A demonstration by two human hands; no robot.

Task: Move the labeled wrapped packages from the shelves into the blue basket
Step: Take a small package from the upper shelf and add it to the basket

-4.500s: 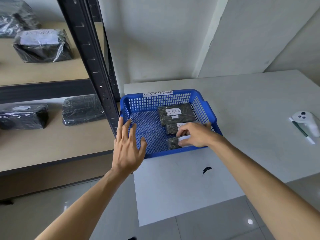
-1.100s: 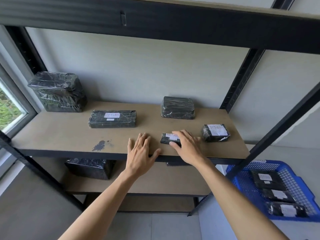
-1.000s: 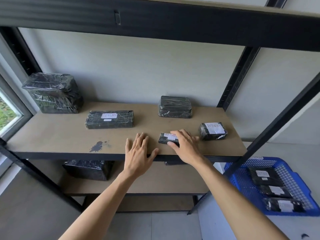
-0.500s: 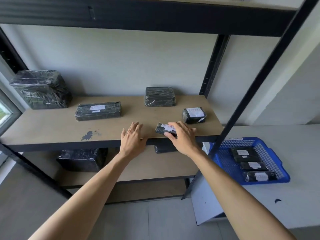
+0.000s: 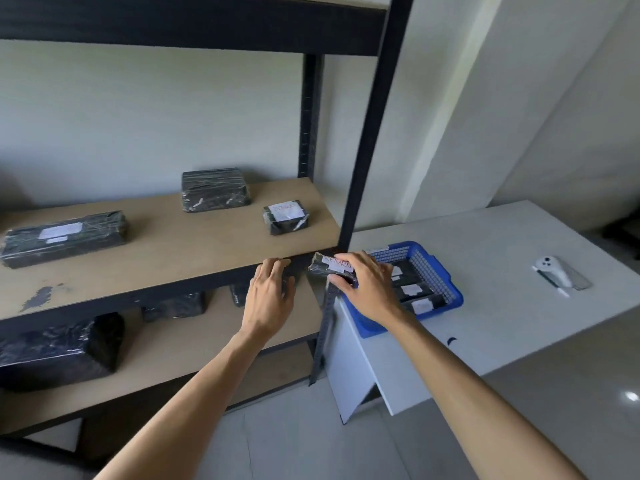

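Observation:
My right hand (image 5: 367, 289) is shut on a small black wrapped package with a white RETURN label (image 5: 329, 268), held in the air just off the shelf's front right corner. My left hand (image 5: 272, 292) hovers with spread fingers at the shelf's front edge, holding nothing. The blue basket (image 5: 446, 289) sits on the white table to the right, with three labeled packages inside. On the shelf (image 5: 173, 258) lie a small labeled package (image 5: 285, 218), a long labeled package (image 5: 64, 237) and an unlabeled one (image 5: 214, 189).
A black upright post (image 5: 367, 133) of the rack stands between the shelf and the basket. Below, the lower shelf (image 5: 173, 355) carries several dark wrapped packages. A white controller (image 5: 554, 273) and a pen lie on the white table (image 5: 502, 306) at the right.
My right hand has lifted the RETURN package off the shelf and carried it rightward past the front corner toward the basket. The view has swung right; my left hand stays near the shelf edge.

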